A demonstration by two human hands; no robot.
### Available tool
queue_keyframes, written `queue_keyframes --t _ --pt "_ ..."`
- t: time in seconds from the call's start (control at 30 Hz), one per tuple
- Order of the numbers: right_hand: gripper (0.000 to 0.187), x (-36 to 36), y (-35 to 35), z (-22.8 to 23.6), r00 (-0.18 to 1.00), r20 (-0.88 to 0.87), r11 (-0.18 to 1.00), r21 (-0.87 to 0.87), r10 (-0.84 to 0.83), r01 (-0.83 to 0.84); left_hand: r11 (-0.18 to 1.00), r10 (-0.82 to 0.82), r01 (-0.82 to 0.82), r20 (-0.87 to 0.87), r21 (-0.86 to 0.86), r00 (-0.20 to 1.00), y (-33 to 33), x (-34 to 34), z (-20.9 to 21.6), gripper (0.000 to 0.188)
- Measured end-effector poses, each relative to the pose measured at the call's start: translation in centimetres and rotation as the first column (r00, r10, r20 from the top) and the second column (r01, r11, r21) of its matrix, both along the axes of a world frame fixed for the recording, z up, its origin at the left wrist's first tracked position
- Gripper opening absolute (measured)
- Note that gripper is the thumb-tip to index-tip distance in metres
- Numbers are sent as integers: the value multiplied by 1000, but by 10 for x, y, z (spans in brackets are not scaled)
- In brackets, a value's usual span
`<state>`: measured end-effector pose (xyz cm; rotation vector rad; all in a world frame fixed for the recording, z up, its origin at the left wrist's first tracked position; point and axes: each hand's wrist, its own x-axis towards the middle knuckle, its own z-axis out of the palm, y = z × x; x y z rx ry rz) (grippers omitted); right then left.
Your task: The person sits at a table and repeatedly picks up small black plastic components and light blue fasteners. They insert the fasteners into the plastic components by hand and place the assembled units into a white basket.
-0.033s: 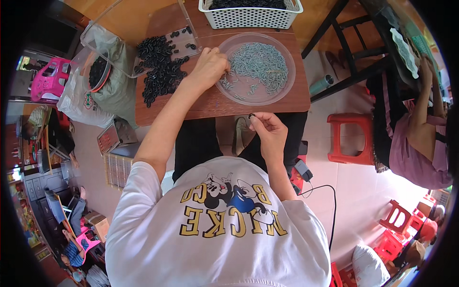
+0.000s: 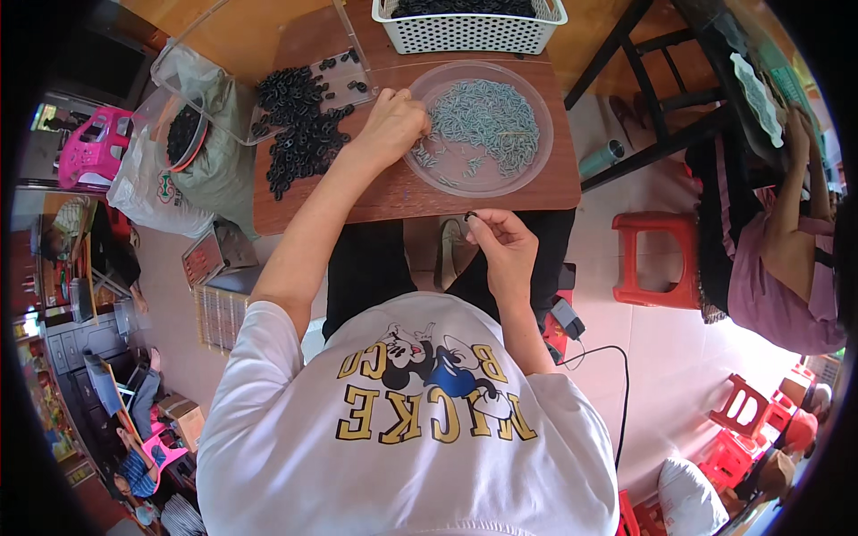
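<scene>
My left hand [image 2: 391,129] is at the left rim of a clear round tray [image 2: 483,189], its fingers curled in a pinch. Whatever they hold is hidden. Inside the tray lies a pile of small pale grey-green, screw-like pieces [image 2: 487,116], with a few scattered near its front. Just off the table's front edge, above my lap, my right hand [image 2: 508,255] pinches a small black part [image 2: 469,215] between thumb and fingertip. Many similar black link-shaped parts [image 2: 304,147] are heaped on the table, left of my left hand.
The brown table [image 2: 384,201] carries a white perforated basket [image 2: 465,36] of black parts at its back and a clear box [image 2: 344,76] at left. Sacks [image 2: 214,183] stand left of it. At right are a red stool [image 2: 652,259], a black metal frame [image 2: 661,116] and another person [image 2: 786,268].
</scene>
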<state>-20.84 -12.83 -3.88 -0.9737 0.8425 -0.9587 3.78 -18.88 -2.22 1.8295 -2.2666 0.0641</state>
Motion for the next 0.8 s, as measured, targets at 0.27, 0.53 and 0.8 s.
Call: queue_keyframes --t 0.27,0.53,0.8 --pt "15 3 -2 -2 999 -19 999 -6 49 -49 1000 2 -2 9 30 1000 -1 3 -6 7" --pt "20 17 -18 10 996 22 997 -13 81 -81 938 344 -194 -840 287 418 41 -4 9 11" --pt "17 48 -20 27 987 72 989 15 143 -144 951 250 15 -743 308 -620 96 -36 2 16"
